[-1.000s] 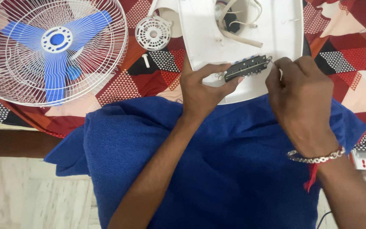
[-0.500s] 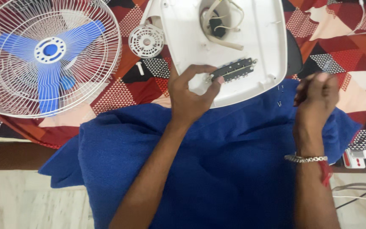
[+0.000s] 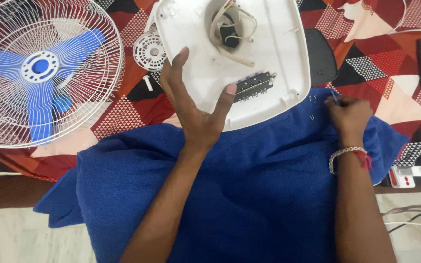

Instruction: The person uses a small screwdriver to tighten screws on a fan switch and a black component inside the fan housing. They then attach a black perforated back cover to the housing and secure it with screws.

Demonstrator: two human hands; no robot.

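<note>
Head view: white plastic fan base, upturned, lying partly on the patterned surface and partly on the blue towel; left hand spread wide across its near edge, thumb beside the switch block. Likely light, rigid and smooth, with delicate wiring; best gripped at the rim. Right hand closed on a thin blue-handled tool by small screws on the towel.

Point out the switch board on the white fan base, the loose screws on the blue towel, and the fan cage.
switch board [image 3: 254, 86], head view, middle of strip
screws [image 3: 312, 100], head view, upper screw
fan cage [image 3: 81, 73], head view, wire grille
</note>
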